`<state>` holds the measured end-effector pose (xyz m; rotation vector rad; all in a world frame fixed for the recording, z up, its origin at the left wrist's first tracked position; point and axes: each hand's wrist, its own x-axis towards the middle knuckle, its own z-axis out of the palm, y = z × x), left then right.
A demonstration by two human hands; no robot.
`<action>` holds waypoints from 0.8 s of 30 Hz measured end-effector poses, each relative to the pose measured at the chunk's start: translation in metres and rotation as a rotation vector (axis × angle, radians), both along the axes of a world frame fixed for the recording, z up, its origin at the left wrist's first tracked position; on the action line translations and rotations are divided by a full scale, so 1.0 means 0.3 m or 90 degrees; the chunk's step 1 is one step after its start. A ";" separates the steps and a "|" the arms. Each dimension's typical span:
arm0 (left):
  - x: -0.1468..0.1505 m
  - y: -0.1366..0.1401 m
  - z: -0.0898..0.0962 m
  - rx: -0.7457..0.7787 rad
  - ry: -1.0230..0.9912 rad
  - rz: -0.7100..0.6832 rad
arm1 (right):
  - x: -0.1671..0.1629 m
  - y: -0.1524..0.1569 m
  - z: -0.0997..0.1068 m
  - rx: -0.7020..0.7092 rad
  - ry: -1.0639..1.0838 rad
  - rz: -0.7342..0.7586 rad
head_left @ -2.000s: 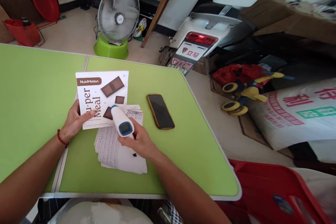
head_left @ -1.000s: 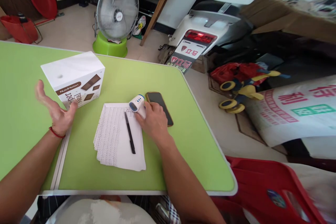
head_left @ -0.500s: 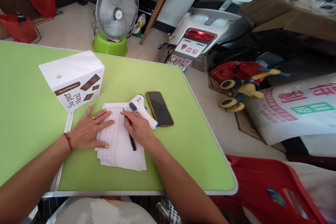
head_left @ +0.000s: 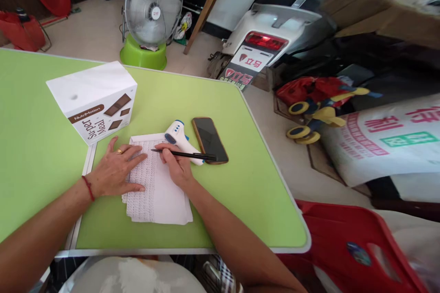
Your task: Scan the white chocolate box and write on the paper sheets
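A black pen (head_left: 187, 153) is gripped in my right hand (head_left: 176, 165), its tip over the upper part of a sheet of paper (head_left: 168, 201). Rows of handwriting fill the left side of that paper, and other sheets seem to lie beneath it. My left hand (head_left: 118, 169) rests spread out on the paper's left edge, a gold ring on one finger. Just beyond my right hand lies a white and blue infrared thermometer (head_left: 177, 135), partly covered by the pen. Right of it is a dark phone (head_left: 209, 139) in a brown case.
A white box (head_left: 96, 96) stands on the green table (head_left: 254, 192) at the back left. Behind the table are a fan (head_left: 153, 7) on a green stool (head_left: 142, 57) and a white scooter (head_left: 264, 36). A red chair (head_left: 330, 229) stands at the right.
The pen has swung from pointing down toward me to lying out to the right across the thermometer. My right hand has turned with it and shifted slightly left. My left hand stays on the paper.
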<state>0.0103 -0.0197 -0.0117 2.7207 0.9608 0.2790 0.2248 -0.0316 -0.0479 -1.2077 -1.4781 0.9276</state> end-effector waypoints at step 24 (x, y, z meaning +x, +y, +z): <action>-0.019 0.015 -0.032 0.008 0.001 -0.016 | -0.027 0.014 -0.010 0.147 -0.107 0.030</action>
